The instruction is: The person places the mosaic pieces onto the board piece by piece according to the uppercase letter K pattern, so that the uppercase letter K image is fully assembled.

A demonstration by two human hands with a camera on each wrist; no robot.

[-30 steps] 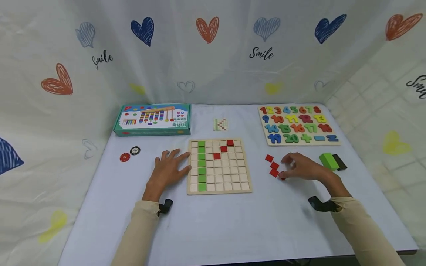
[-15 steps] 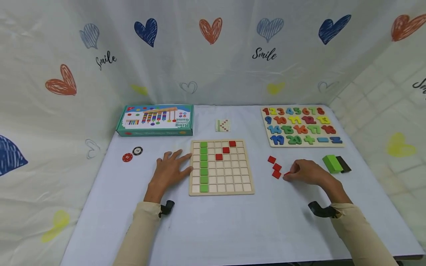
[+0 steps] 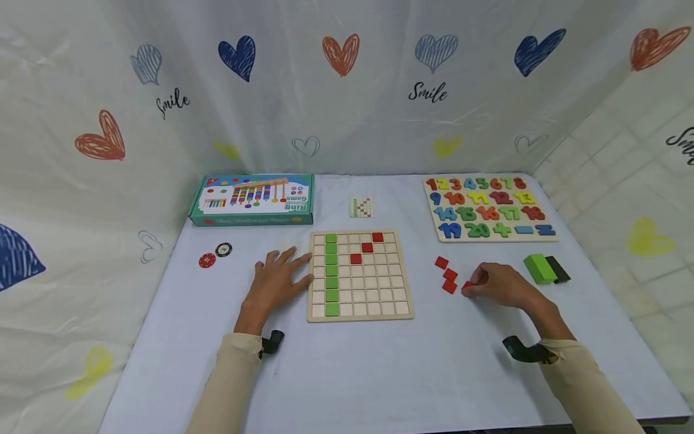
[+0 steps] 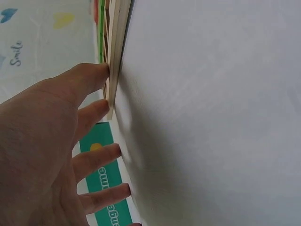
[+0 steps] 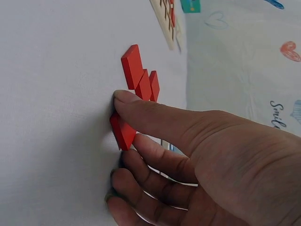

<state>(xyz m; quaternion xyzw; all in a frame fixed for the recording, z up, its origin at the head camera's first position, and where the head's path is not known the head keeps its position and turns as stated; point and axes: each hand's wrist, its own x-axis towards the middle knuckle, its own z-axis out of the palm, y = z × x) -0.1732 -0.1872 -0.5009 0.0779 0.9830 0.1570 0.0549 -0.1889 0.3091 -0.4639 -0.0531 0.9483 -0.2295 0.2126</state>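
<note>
A wooden grid board (image 3: 375, 317) lies flat on the table, with a column of green tiles (image 3: 331, 269) and three red tiles (image 3: 367, 248) set diagonally. My left hand (image 3: 274, 281) rests at its left side, fingers spread; in the left wrist view, thumb (image 4: 89, 77) and index fingertip touch the board's edge (image 4: 114, 56). To the right of the board, my right hand (image 3: 501, 284) pinches a red tile (image 5: 123, 132) between thumb and index finger, low over the tabletop. Three loose red tiles (image 3: 449, 275) lie just left of it.
Farther back are a green game box (image 3: 252, 202), a small pattern card (image 3: 362, 207) and a number puzzle board (image 3: 496, 234). Green (image 3: 540, 269) and black blocks (image 3: 558, 269) lie right of my right hand. Two round chips, red (image 3: 207, 260) and black (image 3: 224, 249), sit at left.
My right fingers have closed on the red tile and drawn it slightly right, apart from the other loose ones. The left hand stays at the board; the head view has shifted a little.
</note>
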